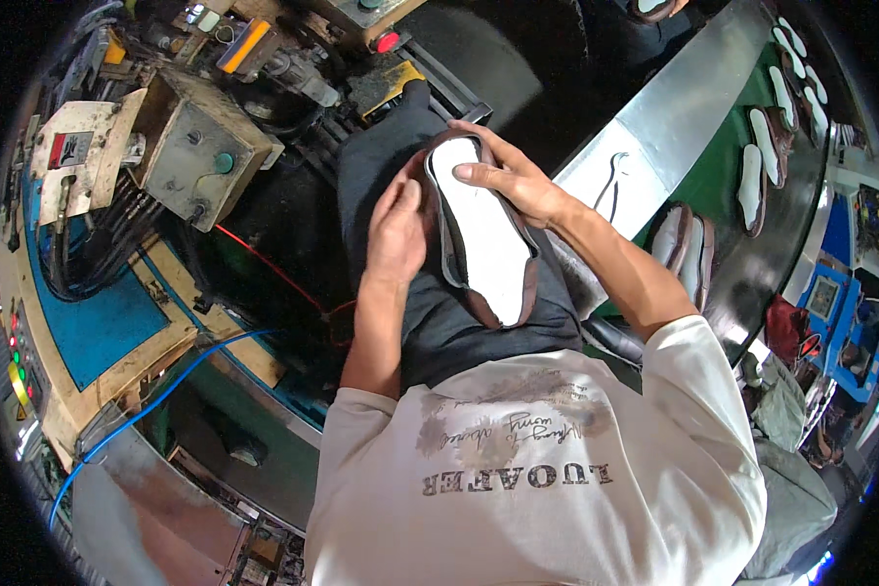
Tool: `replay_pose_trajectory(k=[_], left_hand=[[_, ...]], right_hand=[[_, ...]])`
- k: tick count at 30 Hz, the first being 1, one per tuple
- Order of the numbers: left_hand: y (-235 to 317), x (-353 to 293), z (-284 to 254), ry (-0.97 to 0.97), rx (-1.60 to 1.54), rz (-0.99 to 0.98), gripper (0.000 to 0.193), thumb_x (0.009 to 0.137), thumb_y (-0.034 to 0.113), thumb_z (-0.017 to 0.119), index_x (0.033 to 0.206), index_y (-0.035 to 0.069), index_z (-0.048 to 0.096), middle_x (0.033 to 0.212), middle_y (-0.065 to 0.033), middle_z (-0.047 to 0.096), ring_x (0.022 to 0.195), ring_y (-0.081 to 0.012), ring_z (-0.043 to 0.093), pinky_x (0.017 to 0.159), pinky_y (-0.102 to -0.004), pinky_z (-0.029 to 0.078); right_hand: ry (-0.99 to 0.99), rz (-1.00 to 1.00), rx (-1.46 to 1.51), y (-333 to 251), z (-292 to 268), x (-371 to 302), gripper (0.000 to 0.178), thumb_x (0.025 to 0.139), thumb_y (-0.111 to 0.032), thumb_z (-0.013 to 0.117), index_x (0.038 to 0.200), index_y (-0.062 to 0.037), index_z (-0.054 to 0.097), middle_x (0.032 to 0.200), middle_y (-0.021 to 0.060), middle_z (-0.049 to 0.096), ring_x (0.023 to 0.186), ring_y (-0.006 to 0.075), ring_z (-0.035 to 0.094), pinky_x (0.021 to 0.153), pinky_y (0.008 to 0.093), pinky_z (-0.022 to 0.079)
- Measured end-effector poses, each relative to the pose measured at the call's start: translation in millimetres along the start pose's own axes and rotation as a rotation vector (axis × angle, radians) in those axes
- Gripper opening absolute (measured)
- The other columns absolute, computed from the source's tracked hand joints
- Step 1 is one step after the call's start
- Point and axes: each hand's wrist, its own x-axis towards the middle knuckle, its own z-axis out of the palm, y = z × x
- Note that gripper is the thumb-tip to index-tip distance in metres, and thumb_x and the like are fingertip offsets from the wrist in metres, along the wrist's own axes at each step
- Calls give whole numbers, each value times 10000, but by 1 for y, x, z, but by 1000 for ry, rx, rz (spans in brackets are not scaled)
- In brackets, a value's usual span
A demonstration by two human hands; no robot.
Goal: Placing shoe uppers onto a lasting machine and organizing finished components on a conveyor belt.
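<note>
A brown shoe upper on its last lies across my lap, its white bottom facing up and its dark edges turned around it. My right hand grips its far end, thumb pressed on the white surface and fingers around the far side. My left hand is against the shoe's left side near the same end; its fingers curl behind the brown edge and are partly hidden. Both hands are closed on this one shoe.
On the right, a green conveyor belt with a metal edge carries several similar white-bottomed shoes. More shoes stand beside my right forearm. Machinery with a grey box and a red button fills the left and far side. A blue hose runs at lower left.
</note>
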Motion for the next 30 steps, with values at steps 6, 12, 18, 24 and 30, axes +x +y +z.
replay_pose_trajectory(k=[6, 12, 18, 24, 30], left_hand=[[-17, 1, 20, 136, 423, 101, 502, 1100, 205, 654, 1534, -3, 512, 1482, -138, 577, 1361, -226, 557, 1164, -370, 446], [-17, 3, 4, 146, 292, -1, 641, 1037, 192, 748, 1556, -2, 426, 1465, -150, 568, 1341, -243, 561, 1156, -390, 454], [-26, -61, 13, 49, 660, -89, 859, 1010, 224, 762, 1679, -35, 289, 1632, -229, 458, 1518, -323, 441, 1263, -437, 350], [-21, -88, 5, -36, 597, -144, 816, 1005, 137, 706, 1688, -34, 292, 1651, -213, 452, 1532, -316, 432, 1282, -436, 332], [-6, -82, 41, 211, 58, -371, 666, 961, -54, 545, 1607, 71, 444, 1441, -121, 615, 1306, -282, 638, 1094, -489, 554]], right_hand=[[81, 17, -190, -8, 12, 2, 822, 1014, -331, 759, 1660, -19, 358, 1504, 223, 562, 1360, 298, 564, 1136, 410, 486], [119, 57, -338, 5, 14, -20, 1085, 973, -471, 806, 1716, 30, 193, 1642, 305, 436, 1514, 370, 466, 1239, 436, 410], [78, 325, -279, -8, 9, -101, 932, 968, -328, 773, 1680, 61, 314, 1625, 289, 473, 1458, 305, 522, 1212, 403, 443], [-42, 337, -327, -10, -5, -111, 891, 930, -184, 714, 1683, 59, 305, 1632, 301, 464, 1453, 353, 542, 1239, 408, 421], [-78, -229, -1796, -17, 68, -132, 994, 812, -275, 901, 1674, -325, 407, 1783, 254, 111, 1370, 576, 506, 1054, 587, 598]])
